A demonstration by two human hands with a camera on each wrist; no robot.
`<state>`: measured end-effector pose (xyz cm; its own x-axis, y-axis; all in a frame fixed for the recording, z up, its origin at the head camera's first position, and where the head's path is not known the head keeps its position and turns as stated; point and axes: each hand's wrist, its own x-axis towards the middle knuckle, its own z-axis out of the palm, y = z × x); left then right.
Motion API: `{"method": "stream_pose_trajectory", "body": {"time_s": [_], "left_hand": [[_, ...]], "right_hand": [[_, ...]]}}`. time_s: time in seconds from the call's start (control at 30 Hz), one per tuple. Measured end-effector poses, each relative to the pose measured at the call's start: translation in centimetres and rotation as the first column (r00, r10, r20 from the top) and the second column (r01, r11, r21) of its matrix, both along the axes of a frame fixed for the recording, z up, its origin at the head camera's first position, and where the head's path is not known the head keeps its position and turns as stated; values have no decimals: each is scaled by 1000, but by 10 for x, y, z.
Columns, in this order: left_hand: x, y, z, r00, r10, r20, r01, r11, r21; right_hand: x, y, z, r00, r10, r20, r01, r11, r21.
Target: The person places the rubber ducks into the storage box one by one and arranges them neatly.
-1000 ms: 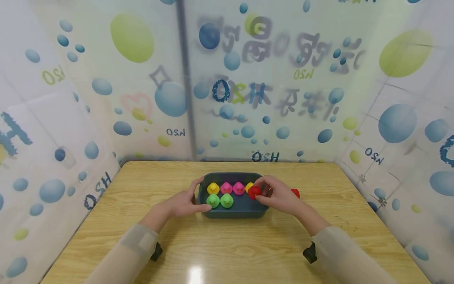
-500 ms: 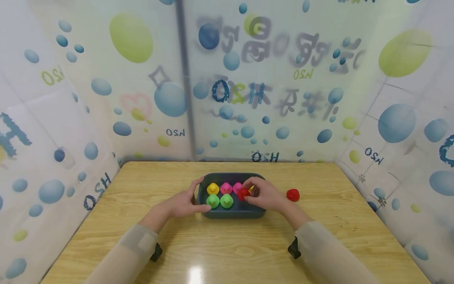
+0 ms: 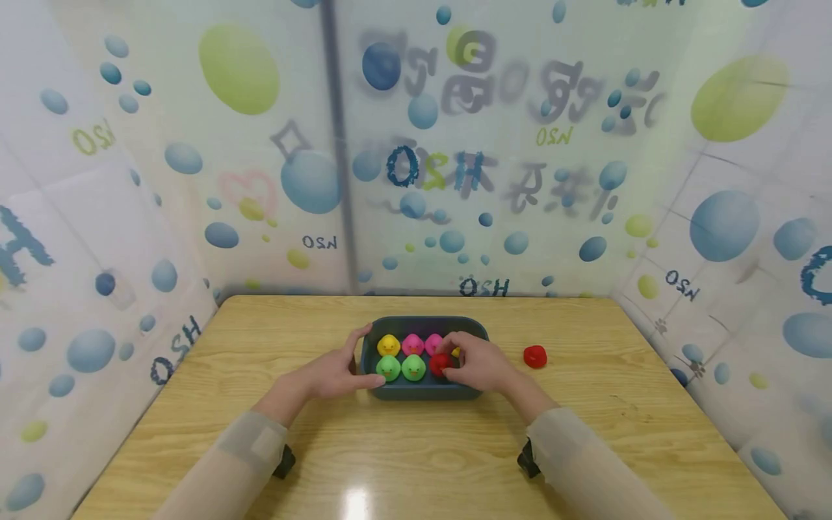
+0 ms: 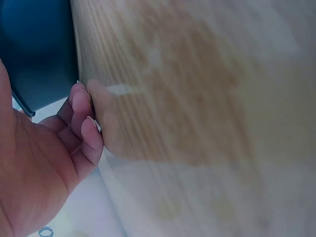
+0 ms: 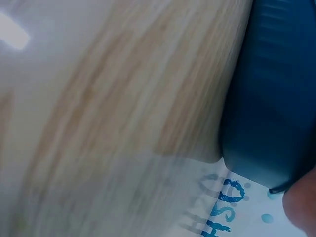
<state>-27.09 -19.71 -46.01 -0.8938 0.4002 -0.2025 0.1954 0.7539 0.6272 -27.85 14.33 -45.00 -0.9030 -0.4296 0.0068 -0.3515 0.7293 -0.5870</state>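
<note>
A dark blue-grey plastic box stands on the table. My left hand holds its left end, thumb on the front rim and forefinger at the back left corner. In the left wrist view the other fingers curl beside the box wall. My right hand reaches in over the right side and pinches a red toy duck, low in the front row. Beside it sit two green ducks. Behind are a yellow duck, two pink ducks and another yellow one, mostly hidden by the right hand.
Another red toy lies on the wooden table, to the right of the box. Printed curtains with bubble patterns hang behind and at both sides of the table.
My right hand has carried the red duck leftward and lower, beside the green ducks. The red toy on the table has come into fuller view. My left hand keeps its place on the box.
</note>
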Motion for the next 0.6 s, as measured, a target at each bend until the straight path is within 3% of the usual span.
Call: {"method": "stream_pose_trajectory", "body": {"time_s": [0.27, 0.6], "left_hand": [[-1, -1, -1, 1000, 1, -12, -1, 1000, -3], [-1, -1, -2, 1000, -1, -19, 1, 1000, -7]], "right_hand": [[-1, -7, 2, 999, -34, -14, 36, 994, 107], [0, -9, 4, 999, -17, -46, 24, 988, 154]]}}
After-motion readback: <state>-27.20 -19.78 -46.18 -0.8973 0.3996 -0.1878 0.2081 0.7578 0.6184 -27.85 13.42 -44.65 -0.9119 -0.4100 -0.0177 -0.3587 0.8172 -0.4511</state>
